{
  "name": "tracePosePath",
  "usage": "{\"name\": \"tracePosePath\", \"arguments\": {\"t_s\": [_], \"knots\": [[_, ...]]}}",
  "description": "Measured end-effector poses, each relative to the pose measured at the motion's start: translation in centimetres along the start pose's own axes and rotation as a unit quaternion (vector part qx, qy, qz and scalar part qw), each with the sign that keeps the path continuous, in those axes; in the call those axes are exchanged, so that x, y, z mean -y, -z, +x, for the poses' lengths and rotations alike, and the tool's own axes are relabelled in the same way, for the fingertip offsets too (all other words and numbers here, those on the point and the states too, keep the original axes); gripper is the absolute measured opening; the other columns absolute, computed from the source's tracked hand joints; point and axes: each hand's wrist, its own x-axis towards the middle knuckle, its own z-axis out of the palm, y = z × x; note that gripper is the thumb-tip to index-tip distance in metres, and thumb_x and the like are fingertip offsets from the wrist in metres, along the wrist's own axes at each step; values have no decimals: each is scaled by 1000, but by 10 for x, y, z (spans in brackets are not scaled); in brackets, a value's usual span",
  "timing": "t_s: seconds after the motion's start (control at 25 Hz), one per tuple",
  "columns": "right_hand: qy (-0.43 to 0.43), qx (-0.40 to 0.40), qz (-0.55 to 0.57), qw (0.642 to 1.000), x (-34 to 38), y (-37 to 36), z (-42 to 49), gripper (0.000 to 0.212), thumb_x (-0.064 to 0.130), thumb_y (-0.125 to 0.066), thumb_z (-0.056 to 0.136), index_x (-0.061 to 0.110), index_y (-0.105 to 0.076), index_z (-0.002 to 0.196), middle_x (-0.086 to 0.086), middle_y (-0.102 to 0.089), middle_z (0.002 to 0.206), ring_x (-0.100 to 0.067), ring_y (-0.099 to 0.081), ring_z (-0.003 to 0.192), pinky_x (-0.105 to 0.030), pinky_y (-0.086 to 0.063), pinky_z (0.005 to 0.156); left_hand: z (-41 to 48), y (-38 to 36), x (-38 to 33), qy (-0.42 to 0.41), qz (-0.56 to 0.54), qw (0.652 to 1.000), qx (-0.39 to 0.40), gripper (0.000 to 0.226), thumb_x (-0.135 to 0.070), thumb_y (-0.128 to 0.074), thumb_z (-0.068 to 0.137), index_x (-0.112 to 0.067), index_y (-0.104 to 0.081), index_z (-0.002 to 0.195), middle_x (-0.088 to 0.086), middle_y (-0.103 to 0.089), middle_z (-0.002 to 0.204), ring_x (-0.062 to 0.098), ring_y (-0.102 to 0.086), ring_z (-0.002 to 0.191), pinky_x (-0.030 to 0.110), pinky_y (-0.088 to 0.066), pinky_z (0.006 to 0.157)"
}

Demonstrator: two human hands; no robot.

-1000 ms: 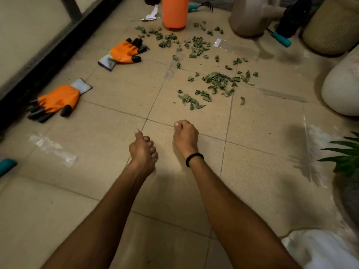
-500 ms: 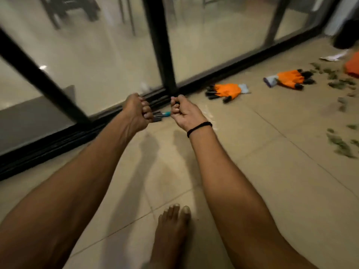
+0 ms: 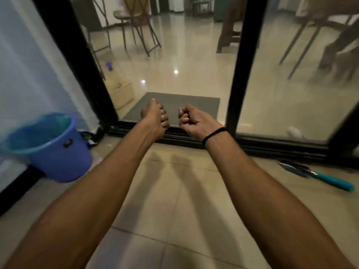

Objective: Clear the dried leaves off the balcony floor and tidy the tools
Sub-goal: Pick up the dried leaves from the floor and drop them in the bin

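Head camera looks down over both forearms at the balcony floor (image 3: 174, 214), facing a glass sliding door whose dark track (image 3: 272, 147) runs across the tiles. The left hand (image 3: 155, 119) and the right hand (image 3: 194, 121), the right one with a dark band (image 3: 213, 133) at the wrist, are held out side by side above the track. Each has its fingers curled into a loose fist, and nothing shows inside either one. A garden tool (image 3: 328, 180) with a teal handle lies flat on the tiles at the right, just beside the track, well apart from both hands and touched by neither. A blue bucket (image 3: 58, 162) with a thin plastic liner (image 3: 38, 133) stands on the floor at the left, near the wall. The blur makes it hard to tell whether anything lies in it. A grey doormat (image 3: 194, 101) sits on the indoor side of the glass. No dried leaves appear on the stretch of floor in view, so how much of the sweeping is done cannot be judged from here. As far as the tools go, the tidying looks unfinished, since at least this one is lying loose and not yet put away.
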Motion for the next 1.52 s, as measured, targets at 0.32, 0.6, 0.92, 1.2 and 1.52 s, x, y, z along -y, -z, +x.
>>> {"name": "tracePosePath", "arguments": {"t_s": [0.32,0.6,0.92,1.2,1.52], "knots": [[-98,24,1,995,-79,-180,69,15,1,-40,100,6,-46,87,-8,-48,75,-6,-35,56,-15,-30,46,65,206,-85,-35,-118,984,-126,41,-27,-29,105,-24,-35,65,-8,-27,41,9,-20,28,11,-11,36],[-153,54,-90,983,-188,-332,124,25,3,-33,99,9,-39,75,-5,-37,70,-12,-31,56,-17,-31,47,82,343,-180,-58,-188,951,-239,36,-18,-24,101,-16,-49,76,0,-48,54,12,-46,42,16,-33,39],[-249,143,-152,946,-231,-348,118,54,46,-40,98,-6,-56,98,-29,-61,99,-38,-56,95,-53,-39,80,114,387,-173,-46,-154,953,-258,86,-84,-31,85,-23,-49,143,16,-60,132,38,-64,105,52,-57,81],[-144,89,-139,976,-192,-306,128,29,24,-44,100,1,-55,113,-25,-50,137,-39,-47,129,-48,-40,109,128,334,-156,-96,-132,940,-299,73,-65,-35,96,-6,-57,133,16,-56,137,31,-58,119,42,-47,105],[-41,6,-135,990,-87,-211,84,20,10,-42,99,8,-58,88,-4,-61,80,-16,-57,74,-31,-48,89,103,196,-127,-121,-61,971,-195,41,-42,-42,102,-13,-66,85,0,-55,69,11,-40,45,19,-30,41]]}}
